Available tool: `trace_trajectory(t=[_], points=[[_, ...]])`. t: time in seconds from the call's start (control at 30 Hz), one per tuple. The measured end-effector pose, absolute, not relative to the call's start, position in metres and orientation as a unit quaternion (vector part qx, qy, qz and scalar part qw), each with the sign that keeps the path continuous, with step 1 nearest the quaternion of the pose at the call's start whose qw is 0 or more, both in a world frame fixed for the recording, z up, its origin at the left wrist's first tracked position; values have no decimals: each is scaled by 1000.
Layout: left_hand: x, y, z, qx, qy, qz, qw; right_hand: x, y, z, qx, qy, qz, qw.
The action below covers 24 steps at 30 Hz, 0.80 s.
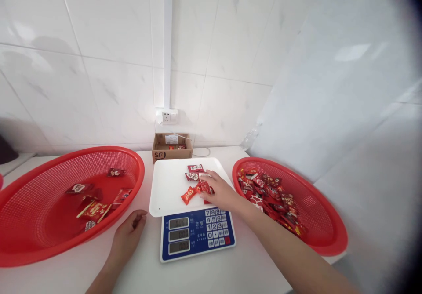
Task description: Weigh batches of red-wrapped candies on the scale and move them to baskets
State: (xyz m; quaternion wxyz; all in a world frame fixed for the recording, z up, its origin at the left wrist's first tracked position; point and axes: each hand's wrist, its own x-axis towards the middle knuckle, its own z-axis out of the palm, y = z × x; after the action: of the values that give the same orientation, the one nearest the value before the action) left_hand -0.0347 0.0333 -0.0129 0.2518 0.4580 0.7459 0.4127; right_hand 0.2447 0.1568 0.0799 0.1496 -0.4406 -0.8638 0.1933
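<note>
Tabletop [198,281], white, under scale [168,184] and red baskets [46,184], before veined wall tiles [115,96].

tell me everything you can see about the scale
The scale lies flat on the white table, its blue front panel carrying three stacked displays, digits too faint to read surely, and a white keypad with one red key. Behind is a white, rounded, plastic-looking tray bearing wrapped candies; the right hand is over some.

Bright, with glare on the right-hand wall [339,92]
</note>
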Motion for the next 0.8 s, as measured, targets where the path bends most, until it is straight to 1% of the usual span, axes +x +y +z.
trace_trajectory(t=[0.1,0.3,0.4,0.53,0.63,0.73,0.8], points=[[-36,33,-14,459,749,408,249,250,156,79,-442,-860,203,152],[-36,34,-16,463,751,401,245,253,153,74,-465,-842,195,195],[-35,34,-14,460,751,404,247,251,152,73,-453,-848,189,202],[-35,33,-12,461,751,404,246,250,148,74,-431,-852,209,209],[-35,34,-12,460,752,405,242,256,142,74,-433,-838,202,264],[-35,34,-15,460,751,405,246,271,131,73,-457,-812,157,327],[-35,35,-17,461,749,408,246,287,118,74,-491,-788,127,350]])
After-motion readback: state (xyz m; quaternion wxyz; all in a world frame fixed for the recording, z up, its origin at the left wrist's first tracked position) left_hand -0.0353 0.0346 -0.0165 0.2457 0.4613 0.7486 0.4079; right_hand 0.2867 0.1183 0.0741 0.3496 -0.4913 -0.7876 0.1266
